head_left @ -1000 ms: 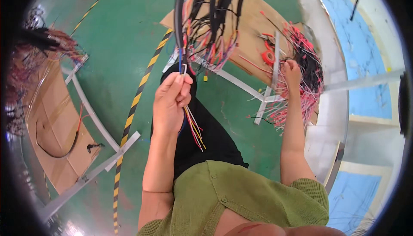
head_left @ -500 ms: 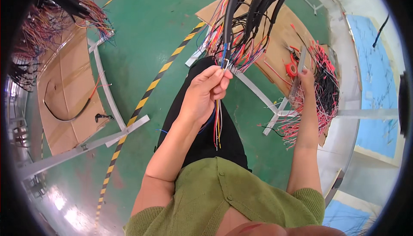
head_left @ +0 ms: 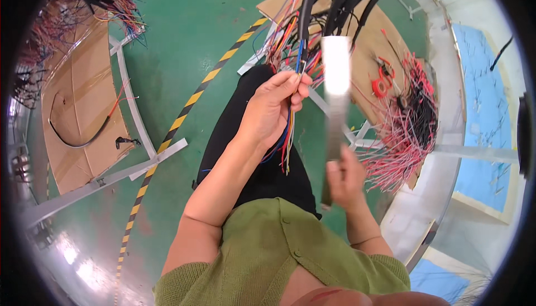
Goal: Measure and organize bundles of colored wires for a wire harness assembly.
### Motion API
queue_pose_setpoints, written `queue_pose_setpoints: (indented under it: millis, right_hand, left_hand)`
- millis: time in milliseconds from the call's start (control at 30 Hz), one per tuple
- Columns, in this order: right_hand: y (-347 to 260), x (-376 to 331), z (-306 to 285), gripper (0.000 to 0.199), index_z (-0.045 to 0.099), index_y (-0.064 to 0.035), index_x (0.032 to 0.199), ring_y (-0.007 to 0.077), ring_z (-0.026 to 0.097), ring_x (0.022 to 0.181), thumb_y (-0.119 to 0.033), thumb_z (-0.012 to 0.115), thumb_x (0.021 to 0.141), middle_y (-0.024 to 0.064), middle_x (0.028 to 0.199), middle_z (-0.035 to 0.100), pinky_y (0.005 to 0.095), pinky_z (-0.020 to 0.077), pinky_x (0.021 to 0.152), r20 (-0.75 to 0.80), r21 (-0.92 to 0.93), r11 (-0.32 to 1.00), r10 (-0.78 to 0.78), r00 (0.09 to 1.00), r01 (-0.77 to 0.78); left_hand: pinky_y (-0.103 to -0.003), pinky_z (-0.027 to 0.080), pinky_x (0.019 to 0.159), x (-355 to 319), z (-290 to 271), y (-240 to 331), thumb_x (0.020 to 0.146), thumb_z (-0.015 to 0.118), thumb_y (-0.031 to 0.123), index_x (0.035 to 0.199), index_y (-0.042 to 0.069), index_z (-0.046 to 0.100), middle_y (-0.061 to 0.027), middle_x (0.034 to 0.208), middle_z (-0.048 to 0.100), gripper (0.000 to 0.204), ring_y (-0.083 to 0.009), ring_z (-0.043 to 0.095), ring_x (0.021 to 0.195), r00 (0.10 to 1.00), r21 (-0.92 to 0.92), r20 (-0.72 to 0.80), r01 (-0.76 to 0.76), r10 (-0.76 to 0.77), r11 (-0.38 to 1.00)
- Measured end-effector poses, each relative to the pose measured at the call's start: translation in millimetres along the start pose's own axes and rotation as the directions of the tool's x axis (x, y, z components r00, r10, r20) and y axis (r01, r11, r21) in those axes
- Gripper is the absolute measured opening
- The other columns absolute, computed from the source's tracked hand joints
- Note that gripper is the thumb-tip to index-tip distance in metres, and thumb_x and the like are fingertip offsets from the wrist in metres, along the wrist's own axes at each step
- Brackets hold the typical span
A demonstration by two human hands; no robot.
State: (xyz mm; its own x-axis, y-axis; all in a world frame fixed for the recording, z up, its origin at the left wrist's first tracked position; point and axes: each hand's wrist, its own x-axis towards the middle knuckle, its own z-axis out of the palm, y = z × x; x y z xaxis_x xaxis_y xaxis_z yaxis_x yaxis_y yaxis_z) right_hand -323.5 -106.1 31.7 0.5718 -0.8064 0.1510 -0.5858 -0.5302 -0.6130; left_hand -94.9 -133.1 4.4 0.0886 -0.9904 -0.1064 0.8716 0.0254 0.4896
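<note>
My left hand (head_left: 274,103) is closed in a pinch round several thin coloured wires (head_left: 287,152), just below the end of a black sheathed cable (head_left: 305,18). The loose ends of the wires hang down below my fingers, over my dark trousers. To the right, my right hand (head_left: 347,178) grips a long flat metal strip, like a steel ruler (head_left: 336,99), near its lower end. The strip stands nearly upright, its upper part bright with glare and its lower part smeared by motion. It hides part of the wire bundle behind it.
A cardboard-topped stand (head_left: 363,74) holds more black cables, red tape (head_left: 379,88), red-handled pliers (head_left: 385,69) and a heap of red and black wires (head_left: 416,110). On the left, another cardboard sheet (head_left: 84,122) carries a curved cable. A striped tape line (head_left: 184,113) crosses the green floor.
My right hand has lifted the metal strip off the stand by the wire heap and brought it left and nearer me. My left hand keeps its pinch, shifted slightly right and up.
</note>
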Motion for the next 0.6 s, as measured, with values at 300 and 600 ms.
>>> queue_pose_setpoints:
  millis: [300, 600]
  right_hand:
    - [-12, 2, 37, 0.043, 0.046, 0.0064, 0.131, 0.0141, 0.059, 0.060, -0.004, 0.053, 0.089, 0.0131, 0.077, 0.063, 0.0252, 0.0456, 0.059, -0.062, 0.126, 0.992, 0.000, 0.998, 0.008]
    - [-14, 0, 42, 0.043, 0.046, 0.0055, 0.131, 0.0120, 0.060, 0.067, -0.006, 0.053, 0.091, 0.0116, 0.082, 0.064, 0.0248, 0.0478, 0.064, -0.055, 0.148, 0.989, 0.020, 0.998, -0.012]
  left_hand:
    - [-0.021, 0.042, 0.070, 4, 6, -14, 0.096, 0.053, 0.015, 0.098, 0.000, 0.062, -0.0016, 0.084, 0.060, 0.018, -0.0077, 0.051, 0.075, 0.998, -0.029, -0.013, -0.064, 0.063, 0.998]
    - [-0.021, 0.041, 0.070, -2, 10, -11, 0.097, 0.053, 0.015, 0.097, 0.000, 0.063, -0.0012, 0.083, 0.059, 0.018, -0.0076, 0.050, 0.075, 0.997, -0.040, -0.046, -0.069, 0.067, 0.997]
